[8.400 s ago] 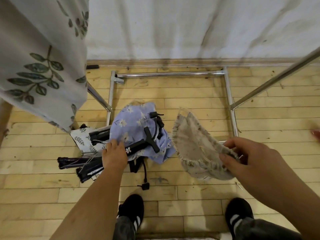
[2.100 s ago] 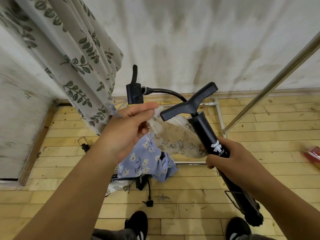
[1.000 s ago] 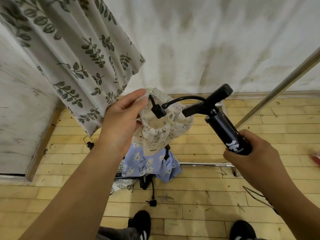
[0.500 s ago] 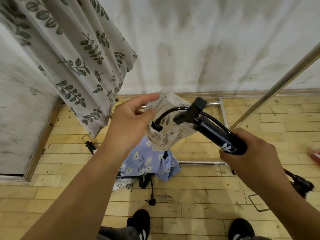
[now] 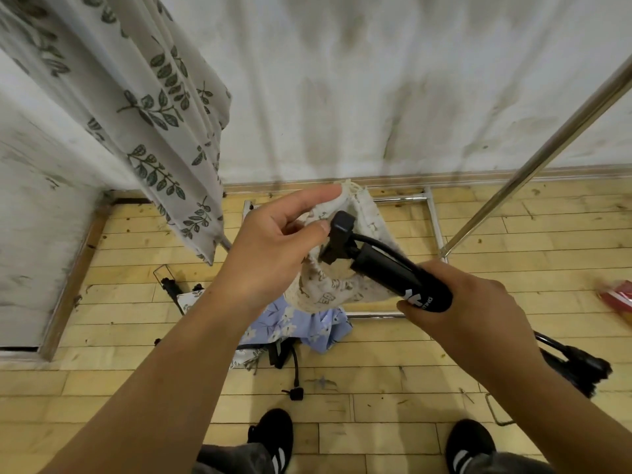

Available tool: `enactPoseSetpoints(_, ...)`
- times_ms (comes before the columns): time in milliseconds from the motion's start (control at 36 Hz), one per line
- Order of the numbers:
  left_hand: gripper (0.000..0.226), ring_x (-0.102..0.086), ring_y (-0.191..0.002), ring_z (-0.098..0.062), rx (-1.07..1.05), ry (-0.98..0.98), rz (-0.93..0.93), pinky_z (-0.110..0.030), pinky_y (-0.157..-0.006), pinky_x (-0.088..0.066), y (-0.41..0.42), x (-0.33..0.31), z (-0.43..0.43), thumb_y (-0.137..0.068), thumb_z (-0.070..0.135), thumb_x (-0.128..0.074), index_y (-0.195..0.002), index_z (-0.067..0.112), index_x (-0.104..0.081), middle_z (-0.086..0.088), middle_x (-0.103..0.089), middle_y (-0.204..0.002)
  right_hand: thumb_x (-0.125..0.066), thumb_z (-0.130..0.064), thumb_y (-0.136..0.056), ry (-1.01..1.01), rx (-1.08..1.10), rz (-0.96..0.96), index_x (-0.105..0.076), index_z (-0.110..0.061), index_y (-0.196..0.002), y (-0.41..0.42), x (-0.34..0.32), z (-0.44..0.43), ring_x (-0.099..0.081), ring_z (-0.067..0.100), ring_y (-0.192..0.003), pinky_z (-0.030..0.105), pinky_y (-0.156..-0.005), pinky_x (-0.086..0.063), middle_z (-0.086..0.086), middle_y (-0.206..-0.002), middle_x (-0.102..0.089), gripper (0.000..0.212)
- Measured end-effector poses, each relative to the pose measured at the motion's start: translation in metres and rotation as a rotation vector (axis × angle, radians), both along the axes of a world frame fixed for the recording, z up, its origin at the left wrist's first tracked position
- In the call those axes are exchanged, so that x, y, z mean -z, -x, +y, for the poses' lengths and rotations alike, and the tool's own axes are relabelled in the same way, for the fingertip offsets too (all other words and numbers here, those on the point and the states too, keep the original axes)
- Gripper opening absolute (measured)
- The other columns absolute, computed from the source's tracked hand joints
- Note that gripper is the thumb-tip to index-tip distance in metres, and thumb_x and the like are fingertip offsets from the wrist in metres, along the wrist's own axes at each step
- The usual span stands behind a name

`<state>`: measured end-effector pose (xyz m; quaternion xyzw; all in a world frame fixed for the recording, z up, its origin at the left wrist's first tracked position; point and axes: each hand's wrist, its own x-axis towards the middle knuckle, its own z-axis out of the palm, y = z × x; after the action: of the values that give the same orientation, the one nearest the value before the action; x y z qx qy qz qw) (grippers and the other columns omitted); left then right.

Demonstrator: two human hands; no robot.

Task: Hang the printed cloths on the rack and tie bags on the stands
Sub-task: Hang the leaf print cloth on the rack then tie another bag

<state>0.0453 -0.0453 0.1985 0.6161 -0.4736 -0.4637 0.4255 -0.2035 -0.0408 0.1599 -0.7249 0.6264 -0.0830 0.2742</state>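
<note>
My left hand pinches the rim of a small beige printed drawstring bag and holds its mouth wide. My right hand grips the barrel of a black stand, shaped like a floor pump. Its T-handle and hose end sit inside the bag's mouth. The stand's foot sticks out behind my right forearm. A leaf-printed cloth hangs from above at the left. On the floor lies a blue floral cloth on top of more black stands.
A chrome rack pole slants up at the right, and its base frame lies on the wooden floor by the wall. A red item is at the right edge. My black shoes are at the bottom.
My right hand has pushed the stand's handle further into the bag, and my left hand has pulled the bag's rim up over it. The stand now tilts lower than a second ago.
</note>
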Motion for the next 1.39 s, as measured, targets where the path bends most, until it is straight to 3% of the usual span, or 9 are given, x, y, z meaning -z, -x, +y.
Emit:
enactPoseSetpoints(56,0.043,-0.038,-0.064,-0.017,0.019,0.008,0.006,-0.028,-0.06,-0.042,0.002,0.0,0.001,-0.1,0.014,-0.065,-0.124,0.049,-0.071,-0.021,-0.05,-0.081,-0.073,-0.055,-0.085,0.015,-0.012,0.051,-0.058,-0.048,-0.119,-0.001,0.001,0.001,-0.061,0.003,-0.074,0.03,-0.065,-0.057,-0.02,-0.082,-0.065,0.037)
enactPoseSetpoints(167,0.044,-0.033,-0.057,-0.011,0.024,0.013,-0.007,-0.023,-0.056,-0.04,0.004,0.0,0.002,-0.1,0.012,-0.065,-0.125,0.047,-0.071,0.007,-0.038,-0.064,-0.07,-0.063,-0.084,0.014,-0.023,0.094,-0.057,-0.048,-0.118,-0.003,0.002,0.004,-0.06,0.004,-0.074,0.027,-0.063,-0.054,-0.02,-0.082,-0.064,0.04)
enactPoseSetpoints(278,0.043,-0.034,-0.056,-0.009,0.012,0.018,-0.052,-0.018,-0.057,-0.041,0.005,0.0,0.003,-0.1,0.012,-0.066,-0.124,0.048,-0.071,0.015,-0.035,-0.06,-0.071,-0.062,-0.085,-0.033,-0.03,0.08,-0.056,-0.046,-0.121,-0.004,0.004,0.003,-0.061,0.003,-0.076,0.023,-0.063,-0.051,-0.021,-0.084,-0.063,0.041)
enactPoseSetpoints(444,0.04,-0.032,-0.048,-0.008,0.022,0.021,-0.125,-0.013,-0.049,-0.037,0.008,0.0,0.004,-0.101,0.013,-0.064,-0.124,0.045,-0.072,0.017,-0.038,-0.054,-0.074,-0.042,-0.089,-0.152,-0.069,0.021,-0.056,-0.04,-0.122,-0.006,0.011,0.001,-0.062,0.002,-0.08,0.025,-0.072,-0.057,-0.018,-0.09,-0.064,0.038)
enactPoseSetpoints(611,0.04,-0.033,-0.047,-0.008,0.034,0.034,-0.215,-0.013,-0.048,-0.035,0.006,0.0,0.003,-0.103,0.013,-0.061,-0.121,0.046,-0.072,0.016,-0.042,-0.063,-0.073,-0.018,-0.087,-0.295,-0.17,-0.079,-0.046,-0.038,-0.139,-0.008,0.011,0.002,-0.058,-0.001,-0.084,0.013,-0.066,-0.046,-0.023,-0.095,-0.057,0.062)
enactPoseSetpoints(750,0.04,-0.029,-0.038,-0.009,0.026,0.035,-0.279,-0.016,-0.042,-0.03,0.005,0.004,0.003,-0.105,0.011,-0.057,-0.122,0.044,-0.073,0.004,-0.044,-0.065,-0.074,-0.021,-0.086,-0.324,-0.248,-0.142,-0.031,-0.048,-0.15,-0.008,0.011,0.003,-0.063,-0.004,-0.085,0.011,-0.065,-0.05,-0.027,-0.101,-0.059,0.082)
enactPoseSetpoints(889,0.042,-0.028,-0.038,-0.008,-0.002,0.032,-0.268,-0.017,-0.04,-0.03,0.004,0.005,0.004,-0.105,0.011,-0.056,-0.122,0.046,-0.072,0.012,-0.046,-0.062,-0.076,-0.03,-0.089,-0.341,-0.214,-0.223,-0.019,-0.055,-0.155,-0.009,0.011,0.003,-0.063,-0.013,-0.088,0.005,-0.067,-0.051,-0.032,-0.097,-0.058,0.091)
enactPoseSetpoints(1167,0.05,-0.026,-0.043,-0.008,0.107,0.038,-0.252,-0.021,-0.043,-0.032,0.011,0.006,0.005,-0.103,0.01,-0.059,-0.12,0.056,-0.07,0.012,-0.045,-0.065,-0.077,-0.034,-0.089,-0.439,-0.127,-0.302,-0.024,-0.05,-0.155,-0.011,-0.001,0.001,-0.065,-0.003,-0.078,0.007,-0.058,-0.05,-0.036,-0.1,-0.048,0.086)
enactPoseSetpoints(1389,0.047,-0.03,-0.046,-0.008,0.161,0.039,-0.23,-0.022,-0.049,-0.035,0.014,0.007,0.007,-0.101,0.012,-0.063,-0.12,0.054,-0.071,0.004,-0.044,-0.065,-0.078,-0.022,-0.088,-0.581,-0.044,-0.467,-0.034,-0.052,-0.145,-0.012,-0.01,-0.002,-0.074,0.006,-0.082,0.015,-0.062,-0.058,-0.024,-0.108,-0.062,0.078)
